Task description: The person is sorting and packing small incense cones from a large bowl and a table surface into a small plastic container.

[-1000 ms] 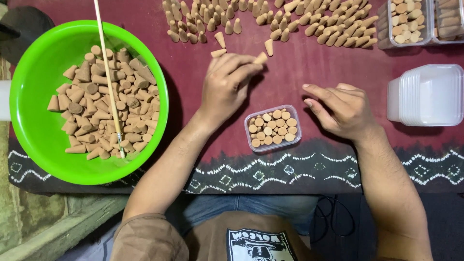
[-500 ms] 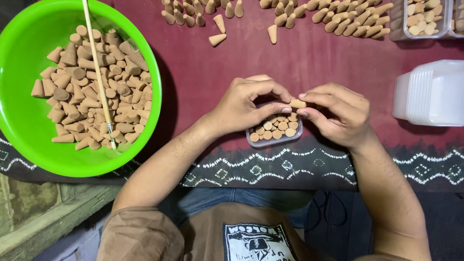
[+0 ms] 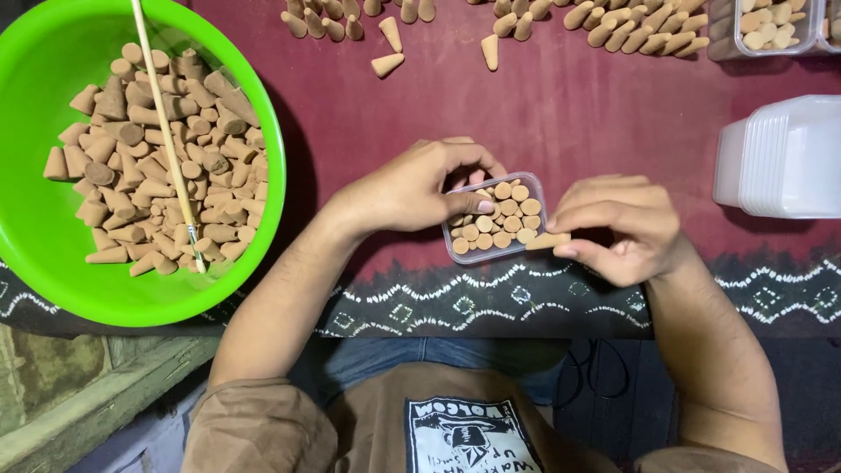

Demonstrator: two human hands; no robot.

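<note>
Incense cones are packed upright in a small clear plastic box [image 3: 496, 219] set on the maroon cloth of the tabletop [image 3: 561, 114], just above its white zigzag border. One loose cone [image 3: 547, 240] is pinched in the fingers of the right hand [image 3: 618, 229] at the box's right edge. The box's left side is touched by the left hand [image 3: 412, 188], fingers curled over it, thumb on the cones. Off to the left, a green bowl [image 3: 35, 263] heaped with cones is crossed by a thin stick [image 3: 166, 131]. Stacked white trays [image 3: 784, 158] are parked at right. Further back, more cones [image 3: 613, 26] are lined up.
</note>
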